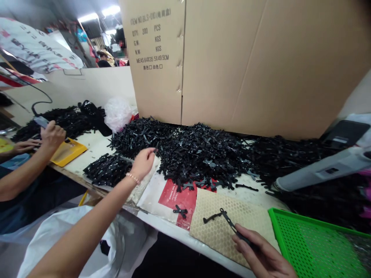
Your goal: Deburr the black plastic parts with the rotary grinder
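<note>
My left hand (144, 163), with a bracelet at the wrist, reaches over the left part of a large heap of small black strip-like parts (199, 148). Its fingers are pinched together beside the heap; a tiny dark bit shows at their tips, too small to name. Between thumb and fingers my right hand (256, 251) holds a slim black part with holes (227, 220), pointing up and left over a beige honeycomb-textured mat (240, 206). Just left of its tip, a short black strip (212, 218) lies on the mat. A crossed black piece (180, 211) rests on the red-and-white sheet (171, 195).
A green perforated tray (315, 243) stands at the right, under a grey tube (324, 168). Behind the heap rises a cardboard box (220, 65). A smaller black pile (107, 170) lies left. Farther left, a co-worker's hand (52, 135) grips a tool near a yellow tray (69, 150).
</note>
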`<state>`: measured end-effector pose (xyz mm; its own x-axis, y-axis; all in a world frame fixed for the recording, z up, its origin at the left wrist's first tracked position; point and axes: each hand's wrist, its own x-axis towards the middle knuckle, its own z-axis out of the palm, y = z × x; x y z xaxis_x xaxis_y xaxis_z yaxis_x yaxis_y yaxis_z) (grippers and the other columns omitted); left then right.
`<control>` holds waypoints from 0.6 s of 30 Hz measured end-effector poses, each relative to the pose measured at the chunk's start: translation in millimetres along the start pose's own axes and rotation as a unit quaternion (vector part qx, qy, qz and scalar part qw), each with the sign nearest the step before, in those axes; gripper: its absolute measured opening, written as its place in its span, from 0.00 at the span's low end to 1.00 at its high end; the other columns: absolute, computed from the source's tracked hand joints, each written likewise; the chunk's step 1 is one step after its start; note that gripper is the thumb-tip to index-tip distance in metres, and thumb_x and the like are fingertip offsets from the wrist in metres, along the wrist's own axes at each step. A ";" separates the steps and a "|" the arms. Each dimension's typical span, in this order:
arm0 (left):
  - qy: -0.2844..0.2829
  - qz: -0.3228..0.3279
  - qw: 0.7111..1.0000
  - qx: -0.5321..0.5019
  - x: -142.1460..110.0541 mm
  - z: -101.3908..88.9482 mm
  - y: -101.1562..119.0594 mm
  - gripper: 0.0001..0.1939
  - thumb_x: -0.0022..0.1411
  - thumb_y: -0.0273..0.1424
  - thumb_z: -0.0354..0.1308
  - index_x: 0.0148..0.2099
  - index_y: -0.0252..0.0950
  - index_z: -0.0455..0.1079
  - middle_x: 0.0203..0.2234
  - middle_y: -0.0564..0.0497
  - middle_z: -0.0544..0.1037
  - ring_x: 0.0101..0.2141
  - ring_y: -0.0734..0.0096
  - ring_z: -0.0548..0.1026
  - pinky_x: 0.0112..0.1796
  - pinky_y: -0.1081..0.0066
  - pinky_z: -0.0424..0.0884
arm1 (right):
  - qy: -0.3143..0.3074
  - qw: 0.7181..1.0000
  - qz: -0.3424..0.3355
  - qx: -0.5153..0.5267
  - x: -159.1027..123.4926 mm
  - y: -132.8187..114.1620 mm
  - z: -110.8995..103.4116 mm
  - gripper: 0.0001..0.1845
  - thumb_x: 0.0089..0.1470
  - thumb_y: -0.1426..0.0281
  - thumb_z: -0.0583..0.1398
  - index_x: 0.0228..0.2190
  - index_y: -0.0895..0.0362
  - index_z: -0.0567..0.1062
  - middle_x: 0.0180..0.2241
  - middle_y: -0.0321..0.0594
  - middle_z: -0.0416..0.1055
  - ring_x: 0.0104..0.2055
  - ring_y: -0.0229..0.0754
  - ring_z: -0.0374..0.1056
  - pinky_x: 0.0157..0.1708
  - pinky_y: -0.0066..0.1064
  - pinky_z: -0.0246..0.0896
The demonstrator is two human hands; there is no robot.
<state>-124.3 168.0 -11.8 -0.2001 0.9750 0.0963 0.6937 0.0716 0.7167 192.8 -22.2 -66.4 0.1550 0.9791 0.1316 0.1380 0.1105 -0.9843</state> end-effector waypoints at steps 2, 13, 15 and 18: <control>-0.122 -0.092 0.959 -0.238 -50.7 6.9 10.1 0.17 0.58 0.33 0.54 0.48 0.33 0.72 0.35 0.47 0.76 0.30 0.71 0.72 0.30 0.73 0.67 | 0.007 1.000 -0.019 0.013 -2.4 -5.4 11.6 0.12 0.51 0.66 0.66 0.40 0.50 0.80 0.39 0.42 0.76 0.38 0.43 0.75 0.39 0.23 0.72; -0.275 -0.255 0.753 -0.541 -186.3 28.8 49.7 0.15 0.49 0.35 0.65 0.38 0.30 0.77 0.24 0.53 0.69 0.24 0.82 0.60 0.25 0.80 0.54 | -0.133 0.975 -0.169 -0.057 -17.0 -43.0 52.6 0.12 0.57 0.74 0.60 0.43 0.50 0.77 0.36 0.39 0.73 0.37 0.41 0.71 0.39 0.30 0.70; -0.283 -0.243 0.755 -0.539 -187.5 24.8 50.6 0.14 0.50 0.36 0.65 0.37 0.31 0.78 0.25 0.52 0.70 0.24 0.81 0.61 0.25 0.79 0.55 | -0.111 0.975 -0.179 -0.074 -19.8 -43.1 54.1 0.13 0.58 0.74 0.60 0.44 0.50 0.76 0.37 0.39 0.73 0.38 0.41 0.71 0.40 0.30 0.69; -0.299 -0.227 0.765 -0.524 -190.8 20.7 52.2 0.13 0.50 0.36 0.64 0.37 0.33 0.78 0.26 0.51 0.71 0.24 0.80 0.61 0.25 0.78 0.55 | -0.094 0.974 -0.188 -0.082 -22.6 -43.0 55.1 0.13 0.58 0.74 0.60 0.44 0.49 0.76 0.37 0.39 0.73 0.39 0.40 0.71 0.40 0.29 0.69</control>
<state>-35.6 -10.0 -7.1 0.3136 0.8443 -0.4345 -0.3515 0.5283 0.7729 129.5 -39.7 -33.5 -0.1158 0.8901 0.4408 0.3068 0.4542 -0.8364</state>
